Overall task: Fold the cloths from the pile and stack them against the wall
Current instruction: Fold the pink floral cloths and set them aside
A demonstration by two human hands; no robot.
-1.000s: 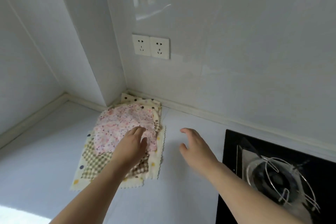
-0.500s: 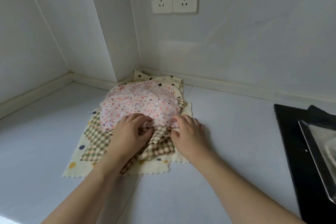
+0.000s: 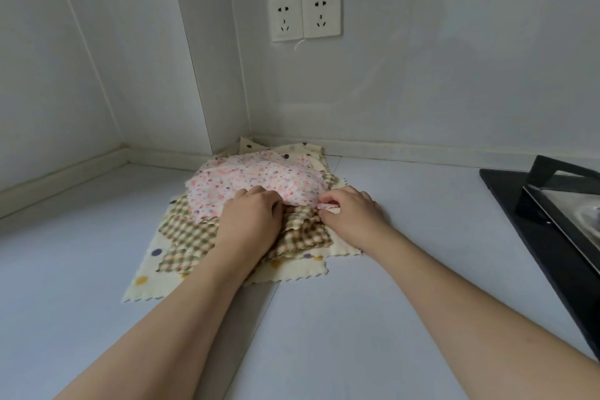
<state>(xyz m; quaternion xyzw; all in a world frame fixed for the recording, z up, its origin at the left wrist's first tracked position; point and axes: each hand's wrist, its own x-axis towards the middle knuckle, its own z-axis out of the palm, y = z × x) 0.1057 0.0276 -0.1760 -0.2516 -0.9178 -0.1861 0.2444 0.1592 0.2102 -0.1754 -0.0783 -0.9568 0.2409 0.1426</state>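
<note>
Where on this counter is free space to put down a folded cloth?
Bare counter lies along the wall between the cloth pile and the black stove. More lies left of the pile, toward the side wall. The corner is crowded: both the left hand and right hand work there.

Bare white countertop (image 3: 81, 269) lies open to my left of the cloth pile (image 3: 253, 191) and between it and the black gas hob (image 3: 545, 221) on my right, giving my hands room on both sides. Beyond the pile, the way is blocked by the back wall (image 3: 422, 75), its twin sockets (image 3: 305, 14) and a projecting corner pillar (image 3: 207, 58), with the pile's far edge touching them.
</note>
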